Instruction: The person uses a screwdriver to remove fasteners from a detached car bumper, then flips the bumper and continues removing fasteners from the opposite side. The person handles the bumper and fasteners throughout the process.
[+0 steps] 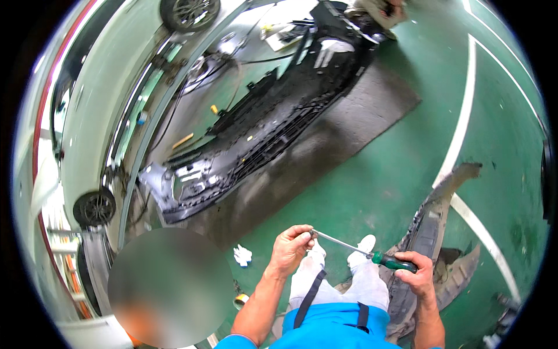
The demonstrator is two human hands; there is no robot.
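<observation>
My right hand is closed around the black and green handle of a long screwdriver. The shaft runs leftward across my front to my left hand. There, thumb and fingers pinch together at the screwdriver's tip; whether a small part sits between them cannot be made out. Ahead of me a large black car bumper lies with its inner side up on a brown mat. A grey, dirty plastic car panel rests on the floor beside my right arm.
A light-coloured car with wheels stands at the left. A white crumpled cloth or glove and a tape roll lie near my left forearm. White lines cross the green floor. A person's beige clothing shows beyond the bumper. A blurred patch hides the lower left.
</observation>
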